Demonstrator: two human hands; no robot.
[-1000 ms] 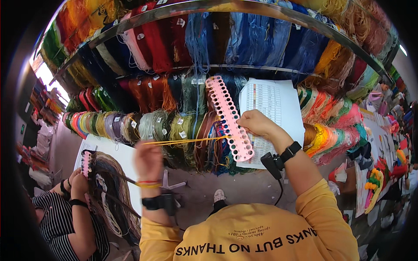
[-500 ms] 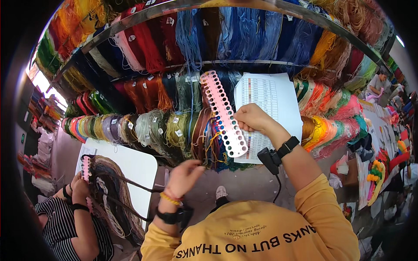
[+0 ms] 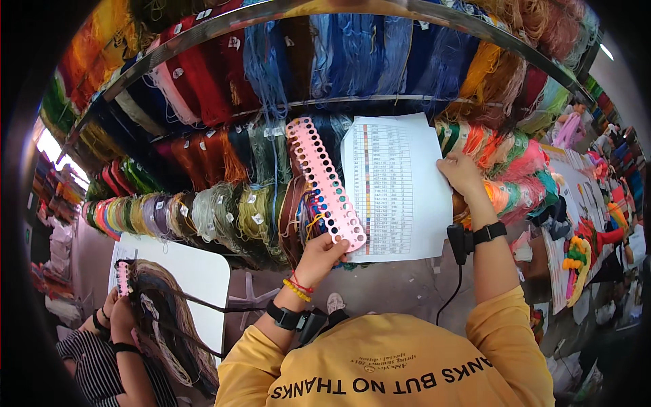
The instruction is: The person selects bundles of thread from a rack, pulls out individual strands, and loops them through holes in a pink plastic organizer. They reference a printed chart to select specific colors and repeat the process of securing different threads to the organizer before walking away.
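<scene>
My left hand (image 3: 320, 262) pinches the lower end of a long pink thread card (image 3: 328, 186) punched with two rows of round holes. The card slants up and away, its bottom overlapping the left edge of a white paper chart (image 3: 424, 210). Printed rows and a narrow strip of colour swatches run down the chart. At the chart's right edge, my right hand (image 3: 462, 175) is closed on the paper, thumb and fingers together. Red, blue and yellow threads (image 3: 308, 216) hang just left of the card, partly hidden behind it.
Hanks of coloured thread (image 3: 224, 214) hang from a rack ahead, with blue hanks (image 3: 366, 57) above behind a metal rail (image 3: 325, 10). At lower left, a co-worker's hands (image 3: 121, 308) hold another pink card (image 3: 123, 277) with dark threads beside a white table (image 3: 210, 271). A table (image 3: 553, 237) stands right.
My left hand has risen and taken hold of the card's lower end. My right hand has let go of the card and moved right to the chart's edge. The view has shifted slightly.
</scene>
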